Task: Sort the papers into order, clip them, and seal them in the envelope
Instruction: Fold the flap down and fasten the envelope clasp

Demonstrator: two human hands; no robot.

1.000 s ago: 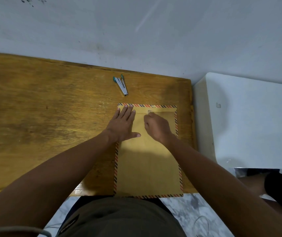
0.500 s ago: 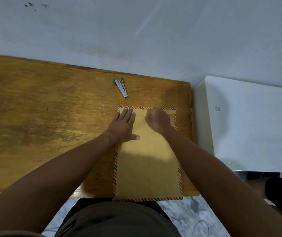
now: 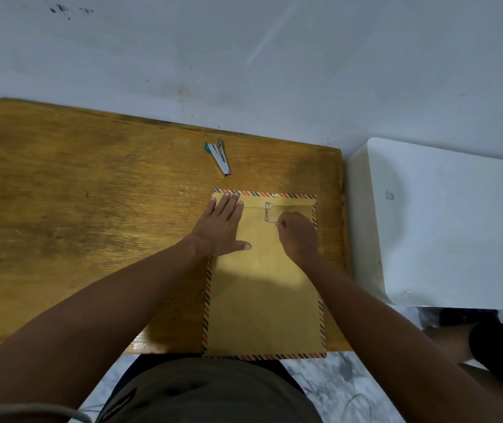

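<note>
A brown envelope [image 3: 262, 300] with a striped red and dark border lies flat on the wooden table [image 3: 91, 224], its near edge over the table's front. Its flap is folded down at the far end, where two small buttons joined by a thin closure string [image 3: 267, 212] show. My left hand [image 3: 221, 227] presses flat on the envelope's upper left corner, fingers straight. To the right of the buttons my right hand [image 3: 297, 233] is curled and pinches the string's end. No papers are visible.
A small stapler [image 3: 220, 158] with teal ends lies on the table beyond the envelope. A white cabinet top [image 3: 445, 224] stands just right of the table. A pale wall runs behind. Another person's leg [image 3: 488, 343] shows at the lower right.
My right hand has drawn back toward me and to the right from the flap's top edge, uncovering the two buttons and the string. My left hand has stayed pressed in place.
</note>
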